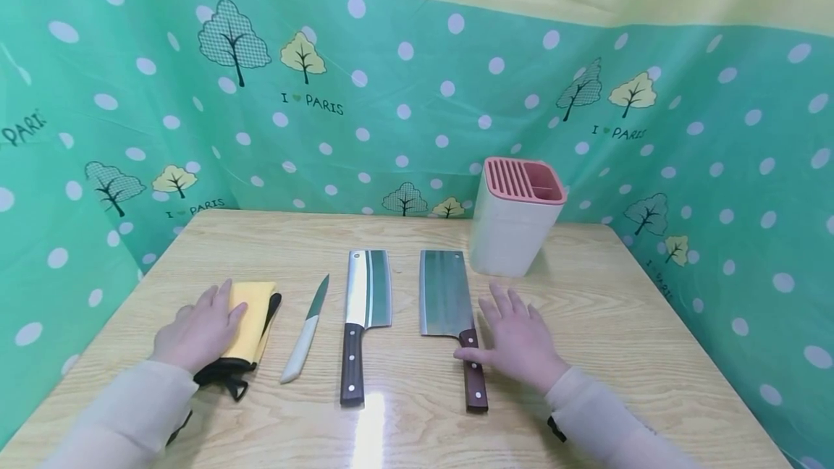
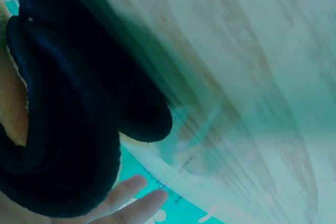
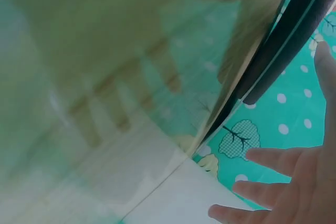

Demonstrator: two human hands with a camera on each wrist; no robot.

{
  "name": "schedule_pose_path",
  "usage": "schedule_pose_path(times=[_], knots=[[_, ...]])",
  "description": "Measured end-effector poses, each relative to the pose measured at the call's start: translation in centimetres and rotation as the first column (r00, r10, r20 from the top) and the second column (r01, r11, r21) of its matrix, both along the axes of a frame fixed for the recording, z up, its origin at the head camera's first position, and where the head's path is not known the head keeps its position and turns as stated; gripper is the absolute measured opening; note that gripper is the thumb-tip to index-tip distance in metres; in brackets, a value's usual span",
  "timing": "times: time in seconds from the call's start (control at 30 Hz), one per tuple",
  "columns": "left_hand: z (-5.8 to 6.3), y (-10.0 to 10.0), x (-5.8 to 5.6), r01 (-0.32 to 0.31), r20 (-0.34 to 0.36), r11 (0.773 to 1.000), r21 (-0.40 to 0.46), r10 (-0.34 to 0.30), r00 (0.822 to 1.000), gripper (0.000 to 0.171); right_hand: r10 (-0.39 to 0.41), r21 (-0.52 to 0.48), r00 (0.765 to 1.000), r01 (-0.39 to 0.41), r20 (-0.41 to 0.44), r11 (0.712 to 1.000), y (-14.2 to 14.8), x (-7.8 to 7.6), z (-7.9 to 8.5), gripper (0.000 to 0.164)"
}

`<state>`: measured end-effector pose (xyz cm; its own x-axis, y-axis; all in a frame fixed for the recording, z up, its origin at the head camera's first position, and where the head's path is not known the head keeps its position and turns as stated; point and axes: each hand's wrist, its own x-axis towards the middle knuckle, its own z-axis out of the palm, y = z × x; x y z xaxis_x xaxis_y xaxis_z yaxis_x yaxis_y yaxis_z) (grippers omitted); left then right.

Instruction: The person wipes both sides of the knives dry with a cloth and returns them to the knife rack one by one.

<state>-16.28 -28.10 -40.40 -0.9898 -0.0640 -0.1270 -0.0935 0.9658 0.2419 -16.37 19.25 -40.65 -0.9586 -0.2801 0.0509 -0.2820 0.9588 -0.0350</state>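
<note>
My left hand (image 1: 202, 328) lies on a folded yellow cloth (image 1: 250, 310) with black edging and a small black loop, its fingers extended. In the left wrist view the thick black edging (image 2: 79, 103) fills the left side, with fingertips (image 2: 149, 203) below it. My right hand (image 1: 517, 342) is spread beside the right cleaver (image 1: 446, 295), the thumb overlapping its dark brown handle in the head view. The right wrist view shows the spread fingers (image 3: 273, 161) near the dark handle (image 3: 289, 40). Left of that cleaver lie a second cleaver (image 1: 368, 295) with a black handle and a small white-handled knife (image 1: 302, 342).
A white knife block (image 1: 508, 237) with a pink slotted top stands at the back right of the wooden table (image 1: 417, 425). Green dotted fabric (image 1: 391, 129) printed with trees hangs behind and along both sides.
</note>
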Motion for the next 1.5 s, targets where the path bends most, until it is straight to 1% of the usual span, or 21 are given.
schedule_pose_path(times=[0.13, 0.27, 0.4, 0.5, 0.67, 0.8, 1.07, 1.2, 1.33, 1.5], knots=[[-0.1, 0.0, 0.1, -0.004, -0.002, 1.0, 0.006, 0.004, 1.0, 0.083, 0.0, 0.019, 1.0, 0.0, 0.017, 1.0, -0.2, 0.1, -0.2, 0.106], [0.0, 0.0, 0.1, -0.031, 0.013, 1.0, 0.004, 0.031, 0.999, 0.084, 0.003, 0.03, 1.0, -0.004, 0.025, 1.0, -0.6, 0.3, -0.1, 0.102], [0.4, 0.0, 0.0, -0.05, 0.045, 0.999, 0.003, 0.05, 0.998, 0.08, 0.004, 0.055, 0.999, -0.007, 0.039, 0.998, -1.0, 0.4, -0.2, 0.092], [0.7, -0.1, -0.1, -0.048, 0.077, 0.999, 0.009, 0.048, 0.996, 0.08, -0.004, 0.069, 0.998, 0.0, 0.06, 0.998, -1.2, 0.6, -0.2, 0.085], [0.7, -0.2, -0.1, -0.052, 0.113, 0.998, 0.017, 0.05, 0.992, 0.084, -0.02, 0.075, 0.996, 0.013, 0.087, 0.997, -1.4, 0.7, -0.1, 0.082], [0.8, -0.2, -0.1, -0.068, 0.135, 0.997, 0.02, 0.065, 0.989, 0.088, -0.025, 0.078, 0.996, 0.018, 0.09, 0.997, -1.7, 0.7, -0.1, 0.082], [1.0, -0.1, -0.1, -0.1, 0.191, 0.994, 0.036, 0.091, 0.977, 0.098, -0.04, 0.053, 0.994, 0.034, 0.106, 0.998, -1.8, 0.6, -0.4, 0.074], [0.7, -0.1, -0.1, -0.096, 0.207, 0.995, 0.041, 0.086, 0.975, 0.1, -0.042, 0.039, 0.993, 0.038, 0.111, 0.999, -1.9, 0.5, -0.5, 0.071], [0.4, -0.1, -0.2, -0.078, 0.212, 0.996, 0.041, 0.068, 0.975, 0.1, -0.05, 0.046, 0.991, 0.045, 0.125, 0.998, -2.0, 0.4, -0.4, 0.07], [0.1, -0.3, -0.3, -0.074, 0.226, 0.996, 0.048, 0.061, 0.972, 0.101, -0.055, 0.044, 0.987, 0.048, 0.154, 0.998, -2.2, 0.3, -0.3, 0.062]])
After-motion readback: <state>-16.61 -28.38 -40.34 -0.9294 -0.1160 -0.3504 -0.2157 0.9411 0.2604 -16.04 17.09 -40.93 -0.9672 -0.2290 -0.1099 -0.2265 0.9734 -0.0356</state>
